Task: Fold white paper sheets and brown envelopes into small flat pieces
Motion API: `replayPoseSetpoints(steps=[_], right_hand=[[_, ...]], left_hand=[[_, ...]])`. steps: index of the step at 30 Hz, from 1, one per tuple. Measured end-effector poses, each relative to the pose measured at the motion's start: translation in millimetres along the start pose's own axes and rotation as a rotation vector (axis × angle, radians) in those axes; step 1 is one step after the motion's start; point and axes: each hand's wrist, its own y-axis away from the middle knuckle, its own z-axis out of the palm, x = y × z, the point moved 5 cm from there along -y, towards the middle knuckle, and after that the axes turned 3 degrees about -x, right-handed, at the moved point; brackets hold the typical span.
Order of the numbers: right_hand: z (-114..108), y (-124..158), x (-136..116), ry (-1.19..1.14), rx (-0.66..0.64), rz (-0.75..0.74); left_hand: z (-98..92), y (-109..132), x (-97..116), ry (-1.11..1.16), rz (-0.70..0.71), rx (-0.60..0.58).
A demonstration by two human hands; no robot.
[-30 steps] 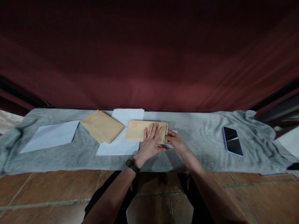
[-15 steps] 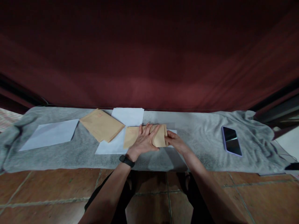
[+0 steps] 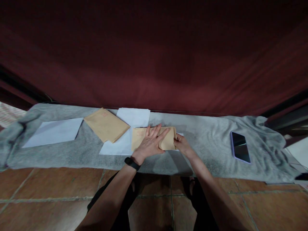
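A brown envelope (image 3: 140, 138) lies on white paper sheets (image 3: 120, 146) in the middle of a grey cloth (image 3: 204, 144). My left hand (image 3: 150, 144) rests flat on the envelope with its fingers spread. My right hand (image 3: 182, 145) pinches the envelope's right end, where the flap looks bent up. A small white paper peeks out just beyond that end. A dark band sits on my left wrist.
A second stack of brown envelopes (image 3: 106, 124) lies to the left, and a white sheet (image 3: 54, 132) further left. A phone (image 3: 239, 147) in a lilac case lies on the cloth at the right. A dark red curtain (image 3: 154, 57) hangs behind. Brown floor tiles (image 3: 48, 189) are below.
My left hand slid a little left on the envelope. The envelope's right end has been drawn in and bent by my right hand. The view shifted slightly.
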Motion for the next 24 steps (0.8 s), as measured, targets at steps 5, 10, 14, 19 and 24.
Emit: replayPoseSetpoints(steps=[5,10,14,19,24], right_hand=[[-9,2,5,0.137,0.065,0.064],[-27,11,-7,0.535,0.314,0.036],[-38,22,-24,0.62,0.507,-0.066],[-36,24,-28,0.272,0.38,-0.105],[-27,25,-23,0.082,0.178,-0.026]], left_hand=[[-8.4,-2,11,-0.048,0.05,0.041],[-13.4,-3,17,-0.083,0.057,0.043],[-12.7,-2,19,-0.066,0.051,0.032],[-10.9,-2,21,-0.027,0.045,0.028],[-10.6,-3,22,-0.037,0.031,0.02]])
